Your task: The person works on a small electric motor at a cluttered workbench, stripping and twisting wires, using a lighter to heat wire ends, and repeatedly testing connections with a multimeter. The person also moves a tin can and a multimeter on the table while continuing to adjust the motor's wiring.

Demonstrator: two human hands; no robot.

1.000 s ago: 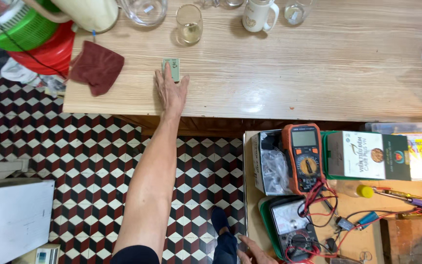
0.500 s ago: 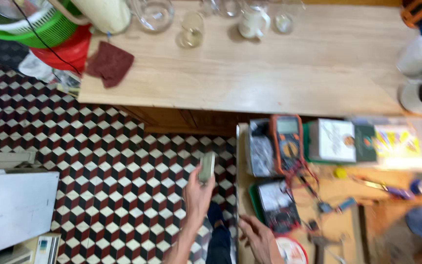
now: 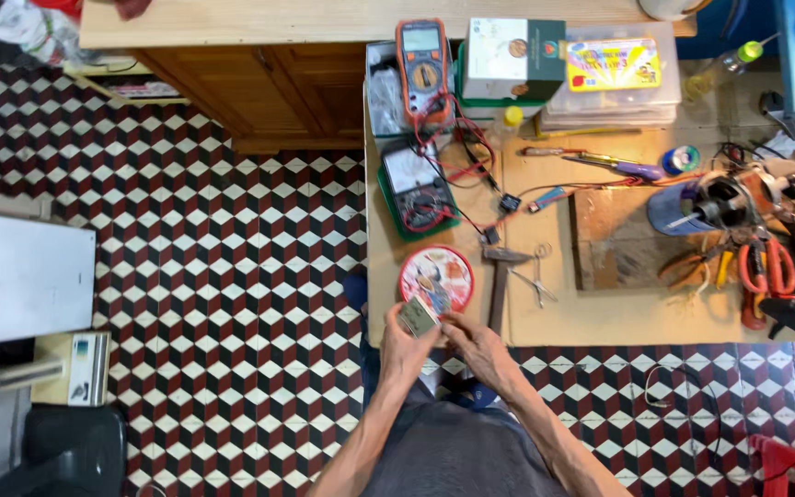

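A small flat rectangular grey device [image 3: 417, 317] sits in my left hand [image 3: 401, 344], held at the near edge of the low wooden workbench [image 3: 600, 317]. My right hand [image 3: 471, 341] is right beside it, fingertips touching the device's lower right side. Just beyond my hands lies a round red tin lid [image 3: 437, 276] with a picture on it, and a hammer [image 3: 501, 281] lies to its right.
On the bench are an orange multimeter [image 3: 421, 55], a green analogue meter [image 3: 413, 189] with red and black leads, scissors [image 3: 535, 276], screwdrivers [image 3: 600, 163], pliers [image 3: 766, 271], boxes [image 3: 512, 57] and a wooden block [image 3: 614, 235]. A wooden cabinet [image 3: 259, 87] stands behind, over the checkered floor [image 3: 232, 276].
My left hand picked the small device off the far table and drew it back to the low bench. The view dropped downward. My right hand has come up to touch the device.
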